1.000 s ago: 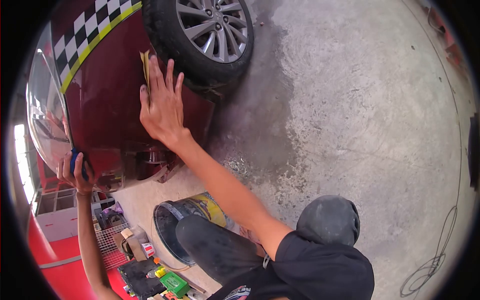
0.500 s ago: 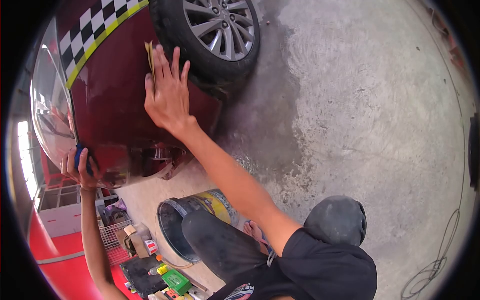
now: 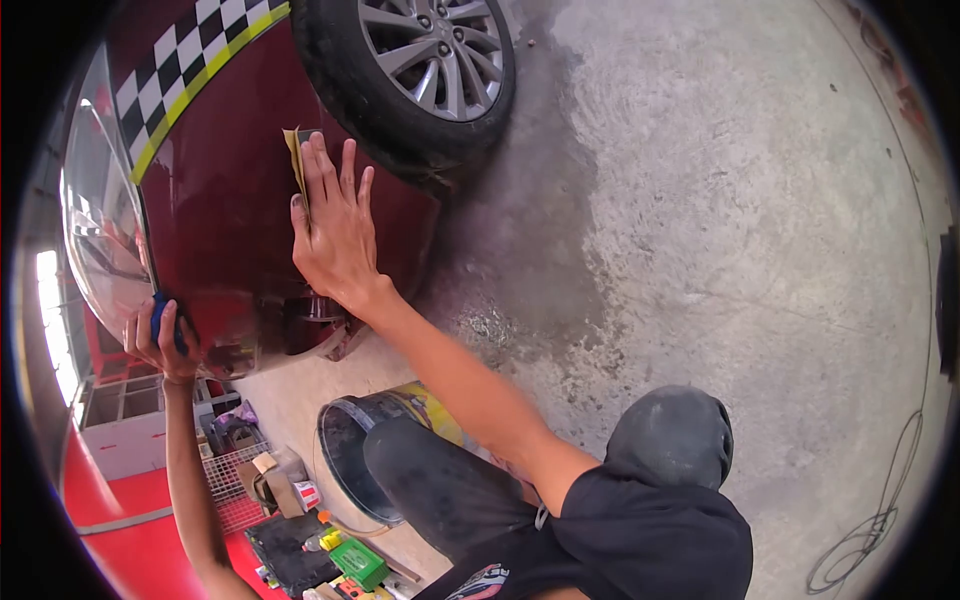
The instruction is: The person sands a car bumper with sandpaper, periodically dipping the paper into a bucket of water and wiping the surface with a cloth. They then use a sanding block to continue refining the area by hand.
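My right hand (image 3: 338,240) lies with its fingers stretched flat against the dark red bumper (image 3: 215,205) of a car. A folded yellowish sheet of sandpaper (image 3: 293,152) is pinned under those fingers and sticks out by the thumb side. Further left, my left hand (image 3: 165,345) is curled around a dark blue sponge or cloth (image 3: 158,312), at the bumper's edge below the headlight (image 3: 92,215). Most of the blue thing is hidden by the fingers. Black-and-white checkered tape with a yellow-green border (image 3: 185,75) runs across the paint above.
Close to the bumper is the car's wheel (image 3: 440,65). A dark bucket (image 3: 340,425) stands beside my bent knee. Near it are a green box (image 3: 358,563), a wire basket (image 3: 232,480) and assorted supplies. The concrete floor (image 3: 720,220) has a wet patch; a cable (image 3: 850,560) lies coiled.
My right hand, with the sandpaper, has slid down the picture along the bumper, away from the tyre. My left hand stays at nearly the same spot with the blue thing.
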Demonstrator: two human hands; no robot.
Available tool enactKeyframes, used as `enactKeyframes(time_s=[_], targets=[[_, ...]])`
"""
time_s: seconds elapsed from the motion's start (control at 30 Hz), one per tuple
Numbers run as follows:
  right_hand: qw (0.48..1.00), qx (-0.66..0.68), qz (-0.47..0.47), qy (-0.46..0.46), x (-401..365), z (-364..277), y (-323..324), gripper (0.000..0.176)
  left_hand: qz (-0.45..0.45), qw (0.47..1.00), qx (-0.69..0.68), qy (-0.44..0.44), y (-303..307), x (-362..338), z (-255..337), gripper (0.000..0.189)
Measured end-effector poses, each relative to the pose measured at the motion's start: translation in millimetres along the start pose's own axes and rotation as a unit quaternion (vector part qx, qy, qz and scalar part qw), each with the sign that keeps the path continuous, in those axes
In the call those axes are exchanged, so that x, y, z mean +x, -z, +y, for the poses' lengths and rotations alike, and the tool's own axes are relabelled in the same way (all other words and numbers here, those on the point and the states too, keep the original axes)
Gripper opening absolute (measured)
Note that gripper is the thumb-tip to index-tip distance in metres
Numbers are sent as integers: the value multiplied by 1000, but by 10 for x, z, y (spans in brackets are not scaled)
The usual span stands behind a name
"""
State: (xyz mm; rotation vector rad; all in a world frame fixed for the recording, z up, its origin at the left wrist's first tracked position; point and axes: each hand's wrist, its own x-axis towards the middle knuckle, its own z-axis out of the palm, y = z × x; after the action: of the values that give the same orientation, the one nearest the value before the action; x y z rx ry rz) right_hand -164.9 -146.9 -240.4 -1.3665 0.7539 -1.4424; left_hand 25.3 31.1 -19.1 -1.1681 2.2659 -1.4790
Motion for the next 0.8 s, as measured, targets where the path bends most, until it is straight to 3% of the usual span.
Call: enactKeyframes(time_s=[0.2,0.33,0.47,0.63,0.8], targets=[[1000,11,6,11,327,59,-15,67,-11,1000,8,11,40,-14,47,37],[999,20,-37,-30,-115,-19,-31,66,2,1000,8,-9,33,117,72,35],[999,19,-26,-7,482,-11,-11,69,-7,1000,7,-1,67,94,81,35],[998,18,-47,-43,-107,-46,-10,66,-2,1000,5,3,47,62,49,38],[1000,9,11,8,463,104,-7,65,-15,1000,5,-2,65,65,55,38]])
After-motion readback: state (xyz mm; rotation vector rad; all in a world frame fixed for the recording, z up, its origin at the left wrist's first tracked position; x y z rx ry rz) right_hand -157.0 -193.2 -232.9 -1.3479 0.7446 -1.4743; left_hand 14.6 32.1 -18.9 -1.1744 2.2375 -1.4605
